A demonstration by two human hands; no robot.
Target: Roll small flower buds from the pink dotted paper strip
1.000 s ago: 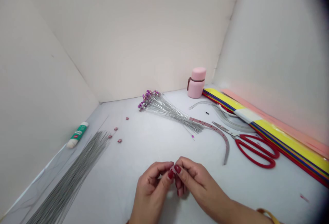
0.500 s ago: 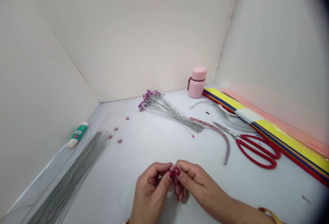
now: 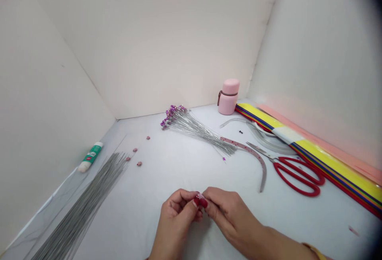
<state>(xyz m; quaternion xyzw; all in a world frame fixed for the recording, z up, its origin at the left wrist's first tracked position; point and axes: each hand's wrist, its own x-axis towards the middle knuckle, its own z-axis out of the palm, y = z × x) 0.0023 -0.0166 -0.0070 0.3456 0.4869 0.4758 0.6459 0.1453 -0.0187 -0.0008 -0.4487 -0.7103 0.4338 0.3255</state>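
Since the earlier frame both hands have drawn slightly closer, w/ the R hand (image 3: 231,212) turned in toward the L hand (image 3: 175,221). Both are clenched in a tight pinch, thumbs and red-lacquered fingertips (image 3: 200,201) meeting on a tiny pinkish-white bit (image 3: 200,195), prob. paper, held just above the white tabletop (image 3: 143,216); fingers hide most of it, so its exact shape can't be told. Main risk: the pinch is small and the bit light, so a slackened grip or a slip of the smooth nails could drop it or let it spring loose. A dropped bit could be hard to spot on the pale surface. Farther off, the loose purple-pink beads (image 3: 139,164) beside the long grey steel-wire bundle (image 3: 80,204) could roll if bumped, and a careless reach toward the red-handled steel scissors (image 3: 298,176) could knock them askew or catch the fan of silver wires tipped w/ purple beads (image 3: 191,126).
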